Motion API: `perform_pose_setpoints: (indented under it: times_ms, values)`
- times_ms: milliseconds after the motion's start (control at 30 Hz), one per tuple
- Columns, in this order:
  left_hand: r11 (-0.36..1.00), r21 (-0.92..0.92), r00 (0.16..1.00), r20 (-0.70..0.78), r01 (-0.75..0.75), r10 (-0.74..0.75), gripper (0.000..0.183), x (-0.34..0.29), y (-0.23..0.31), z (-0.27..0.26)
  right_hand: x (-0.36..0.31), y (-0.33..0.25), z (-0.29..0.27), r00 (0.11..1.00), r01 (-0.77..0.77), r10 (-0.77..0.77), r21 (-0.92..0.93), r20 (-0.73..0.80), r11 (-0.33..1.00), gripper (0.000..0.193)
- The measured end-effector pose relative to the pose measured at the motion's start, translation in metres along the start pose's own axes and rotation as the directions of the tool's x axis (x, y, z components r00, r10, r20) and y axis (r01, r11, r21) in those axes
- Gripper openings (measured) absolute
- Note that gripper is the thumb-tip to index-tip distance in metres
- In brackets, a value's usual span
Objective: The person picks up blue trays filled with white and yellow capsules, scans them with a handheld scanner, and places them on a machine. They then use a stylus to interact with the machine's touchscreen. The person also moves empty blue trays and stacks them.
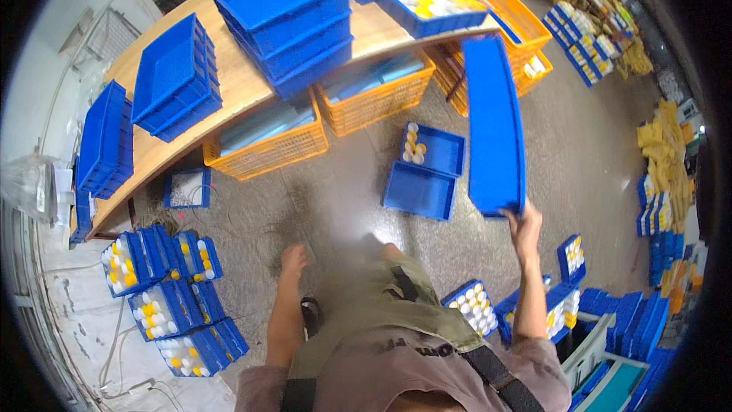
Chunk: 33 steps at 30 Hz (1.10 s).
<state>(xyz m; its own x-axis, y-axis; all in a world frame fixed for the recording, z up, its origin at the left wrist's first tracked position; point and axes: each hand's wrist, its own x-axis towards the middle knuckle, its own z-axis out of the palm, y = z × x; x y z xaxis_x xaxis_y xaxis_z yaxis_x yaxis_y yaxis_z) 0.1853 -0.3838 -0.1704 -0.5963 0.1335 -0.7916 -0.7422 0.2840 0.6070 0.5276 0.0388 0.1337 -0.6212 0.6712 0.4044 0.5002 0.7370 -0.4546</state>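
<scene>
My right hand (525, 227) grips the near end of a long blue plastic tray (494, 126), its fingers over the rim. The tray is held out above the floor, its far end close to the table's right corner. My left hand (293, 258) hangs beside my leg, fingers apart and nothing in it. Below and left of the held tray, two blue crates lie on the floor: one crate (444, 154) has several white and yellow round caps (414, 145) at one side, the nearer crate (418, 192) shows its bare bottom.
A wooden table (374, 27) carries stacked blue crates (286, 23) and a crate of caps (432, 0). Orange crates (267, 149) stand beneath it. Stacked cap-filled crates (164, 309) sit at the left, more (474, 307) near my right. A grey-green machine (602, 358) is lower right.
</scene>
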Motion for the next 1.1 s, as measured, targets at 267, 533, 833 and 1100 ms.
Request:
perform_pose_setpoints:
  times_ms: [267, 533, 833, 1100]
  values:
    - [0.77, -0.638, 0.778, 0.5, 0.032, 0.381, 0.063, 0.037, 0.28, 0.229, 0.28, -0.05, 0.099, 0.967, 0.075, -0.169, 0.423, 0.191, 0.903, 0.03]
    - [0.442, -0.894, 0.825, 0.302, 0.071, 0.477, 0.069, 0.074, 0.428, 0.278, 0.408, -0.047, 0.161, 0.849, 0.142, -0.329, 0.422, 0.413, 0.895, 0.04]
    - [0.456, -0.844, 0.875, -0.032, -0.282, 0.483, 0.046, 0.092, 0.475, 0.166, 0.441, -0.083, 0.262, 0.446, 0.755, -0.773, 0.273, 0.451, 0.596, 0.019]
    - [0.632, -0.663, 0.862, -0.038, -0.401, 0.506, 0.048, 0.109, 0.484, 0.149, 0.466, -0.104, 0.364, 0.557, 0.736, -0.706, 0.133, 0.438, 0.664, 0.034]
